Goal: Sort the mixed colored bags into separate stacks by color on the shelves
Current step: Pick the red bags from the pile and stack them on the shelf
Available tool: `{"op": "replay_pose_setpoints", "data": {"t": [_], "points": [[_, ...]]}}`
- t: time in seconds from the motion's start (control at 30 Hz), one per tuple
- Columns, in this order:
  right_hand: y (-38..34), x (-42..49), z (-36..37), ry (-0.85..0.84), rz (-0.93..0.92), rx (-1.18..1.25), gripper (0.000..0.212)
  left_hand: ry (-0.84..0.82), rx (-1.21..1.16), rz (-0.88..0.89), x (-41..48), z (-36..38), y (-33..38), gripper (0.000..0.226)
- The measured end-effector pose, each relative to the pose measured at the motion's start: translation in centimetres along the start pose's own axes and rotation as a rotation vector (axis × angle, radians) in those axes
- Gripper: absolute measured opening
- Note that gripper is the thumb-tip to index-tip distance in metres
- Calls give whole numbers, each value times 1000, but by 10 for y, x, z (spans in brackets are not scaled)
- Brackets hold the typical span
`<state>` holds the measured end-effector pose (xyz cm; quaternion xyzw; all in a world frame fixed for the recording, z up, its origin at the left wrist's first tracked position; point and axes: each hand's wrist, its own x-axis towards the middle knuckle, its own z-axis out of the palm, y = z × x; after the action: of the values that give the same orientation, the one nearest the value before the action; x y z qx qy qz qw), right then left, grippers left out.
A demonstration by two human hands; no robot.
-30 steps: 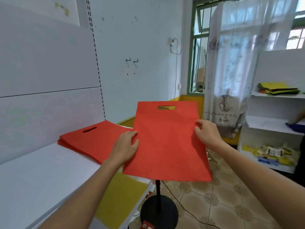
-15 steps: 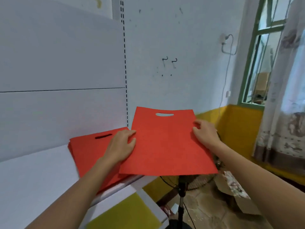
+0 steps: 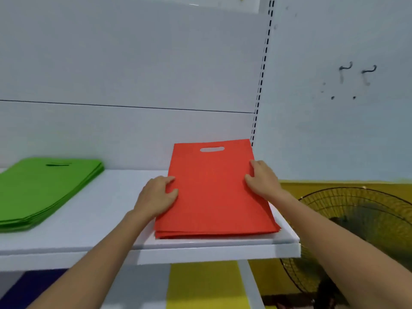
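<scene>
White shelf (image 3: 100,219), red bag (image 3: 211,192) lengthwise, handle (image 3: 211,149) toward wall (image 3: 133,130), left hand (image 3: 157,197) and right hand (image 3: 263,181) gripping sides

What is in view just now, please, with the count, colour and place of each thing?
shelf: one, white, across the middle
red stack: one pile, red, right end of the shelf
top red bag: one, red, over that pile
green stack: one pile, green, left on the shelf
yellow material: one patch, yellow, under the shelf
dark blue material: one patch, dark blue, lower left
fan: one, dark wire grille, lower right
wall hooks: two, dark, upper right
left hand: one, holds the bag's left edge
right hand: one, holds the bag's right edge
</scene>
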<state>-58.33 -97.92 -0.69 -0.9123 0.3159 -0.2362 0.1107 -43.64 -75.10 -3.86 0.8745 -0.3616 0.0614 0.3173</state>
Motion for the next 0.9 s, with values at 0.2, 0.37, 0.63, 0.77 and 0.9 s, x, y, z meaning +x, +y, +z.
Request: {"op": "replay_pose_setpoints", "data": {"t": [0.2,0.37,0.63,0.77,0.9], "points": [[13,3,47,-273,184,-136,38,-106,93,-146,-7,12,-4,48],[18,10,44,-251,169,-32,29,-121,150,-98,1,17,1,44],[-28,10,27,-39,123,-96,34,26,82,-118,1,-21,-33,39],[-122,14,38,-15,-68,43,45,133,101,-176,-19,-86,-93,37],[-262,-3,73,-73,-306,187,49,222,173,-260,-64,-171,-165,37]]}}
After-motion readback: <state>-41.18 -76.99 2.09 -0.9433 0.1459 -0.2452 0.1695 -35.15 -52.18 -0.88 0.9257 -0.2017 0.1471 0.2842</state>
